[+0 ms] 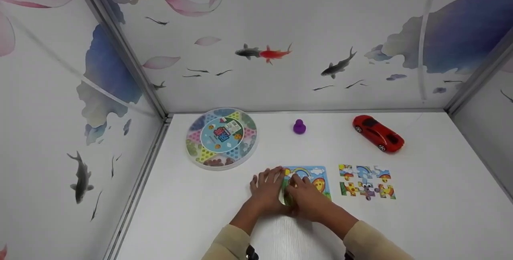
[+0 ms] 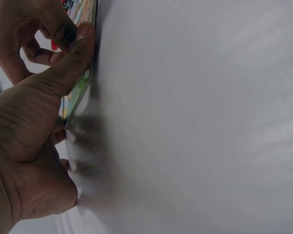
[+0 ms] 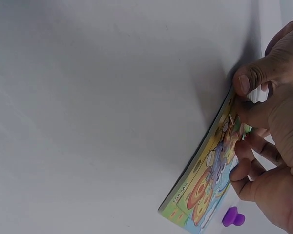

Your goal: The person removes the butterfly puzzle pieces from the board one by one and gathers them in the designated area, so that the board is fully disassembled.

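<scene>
A picture puzzle board (image 1: 319, 185), with a rainbow and a yellow character, lies flat on the white table under both hands. My left hand (image 1: 266, 192) grips its left side, the thumb against the near edge and the other fingers along the left edge. Over the board's left part, my right hand (image 1: 310, 202) has its fingers curled and pinches a small puzzle piece (image 3: 241, 130), mostly hidden by the fingertips. To the right of the board lie several loose jigsaw pieces (image 1: 366, 190) in two rows.
A round game box (image 1: 221, 135) with a coloured star pattern lies at the back left. Behind the board stands a small purple peg-like toy (image 1: 299, 127). A red toy car (image 1: 378, 133) is at the back right. Printed panels (image 1: 296, 87) enclose the table.
</scene>
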Available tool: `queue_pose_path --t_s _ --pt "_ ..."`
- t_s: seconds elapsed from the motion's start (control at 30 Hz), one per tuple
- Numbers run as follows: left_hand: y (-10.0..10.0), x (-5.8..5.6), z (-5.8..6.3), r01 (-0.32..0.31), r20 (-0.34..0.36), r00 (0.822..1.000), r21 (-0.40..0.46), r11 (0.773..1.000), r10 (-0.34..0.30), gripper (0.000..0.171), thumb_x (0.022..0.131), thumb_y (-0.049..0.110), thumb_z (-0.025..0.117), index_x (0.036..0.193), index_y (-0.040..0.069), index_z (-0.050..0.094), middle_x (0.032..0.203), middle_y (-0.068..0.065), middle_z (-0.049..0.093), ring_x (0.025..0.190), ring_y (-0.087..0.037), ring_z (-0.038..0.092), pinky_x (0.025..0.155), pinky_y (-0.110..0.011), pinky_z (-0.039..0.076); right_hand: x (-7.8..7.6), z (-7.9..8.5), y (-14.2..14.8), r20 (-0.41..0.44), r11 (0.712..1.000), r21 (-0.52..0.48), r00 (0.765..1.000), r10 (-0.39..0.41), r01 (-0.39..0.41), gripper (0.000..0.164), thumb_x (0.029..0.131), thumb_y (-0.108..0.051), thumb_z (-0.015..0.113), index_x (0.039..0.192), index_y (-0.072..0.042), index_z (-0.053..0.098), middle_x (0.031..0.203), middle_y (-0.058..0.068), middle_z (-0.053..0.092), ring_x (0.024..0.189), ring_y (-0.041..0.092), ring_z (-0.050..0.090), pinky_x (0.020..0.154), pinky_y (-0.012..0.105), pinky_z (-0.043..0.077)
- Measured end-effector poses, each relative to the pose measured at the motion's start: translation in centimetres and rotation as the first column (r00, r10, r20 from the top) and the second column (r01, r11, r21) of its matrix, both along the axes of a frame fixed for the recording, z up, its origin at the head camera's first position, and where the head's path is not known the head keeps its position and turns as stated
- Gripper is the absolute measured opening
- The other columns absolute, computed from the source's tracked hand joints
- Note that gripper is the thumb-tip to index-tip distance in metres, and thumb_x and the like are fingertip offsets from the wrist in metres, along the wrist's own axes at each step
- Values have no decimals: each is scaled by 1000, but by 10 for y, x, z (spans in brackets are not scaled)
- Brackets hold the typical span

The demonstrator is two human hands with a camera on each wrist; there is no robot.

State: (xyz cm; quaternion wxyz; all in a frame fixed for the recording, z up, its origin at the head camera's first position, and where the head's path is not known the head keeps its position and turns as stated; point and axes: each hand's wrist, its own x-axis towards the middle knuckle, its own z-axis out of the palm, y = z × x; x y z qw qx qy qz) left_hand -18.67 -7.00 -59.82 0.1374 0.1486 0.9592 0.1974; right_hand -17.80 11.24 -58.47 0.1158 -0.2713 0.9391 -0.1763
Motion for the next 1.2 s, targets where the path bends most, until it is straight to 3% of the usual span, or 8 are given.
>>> queue_pose_path --t_s 0.27,0.4,0.53,0.8,1.2 --pt "0 -1 0 -1 5 1000 9 1000 1 126 75 65 95 175 18 33 181 1 27 167 -38 22 133 -74 19 -3 7 6 55 997 -41 997 60 -58 46 92 -30 91 132 -13 77 142 13 58 133 45 56 107 65 58" --pt "-1 1 -1 3 5 1000 16 1000 -3 127 75 65 95 175 19 31 181 0 28 166 -38 22 134 -74 18 -3 7 9 -2 992 -26 993 120 -120 44 91 -32 91 129 -13 79 137 9 59 119 30 54 93 55 60" --pt "-1 1 -1 2 12 1000 24 1000 -2 128 75 65 95 175 18 31 180 0 28 166 -38 22 134 -74 18 -4 6 14 -63 989 -10 987 147 -148 37 94 -35 89 126 -19 80 134 5 61 116 26 52 87 51 55" --pt "-1 -2 1 -12 50 999 53 999 9 133 72 70 95 176 20 28 182 0 25 168 -39 18 135 -74 14 -3 4 36 -167 993 -40 980 104 -112 25 96 -30 87 121 -26 83 135 5 64 127 31 51 109 74 44" --pt "-2 -1 0 -22 48 999 70 997 19 136 70 66 99 176 19 29 182 1 25 169 -39 17 135 -73 12 6 4 86 -193 999 -28 981 30 -36 27 93 -29 91 120 -32 84 135 1 66 129 30 53 112 74 45"
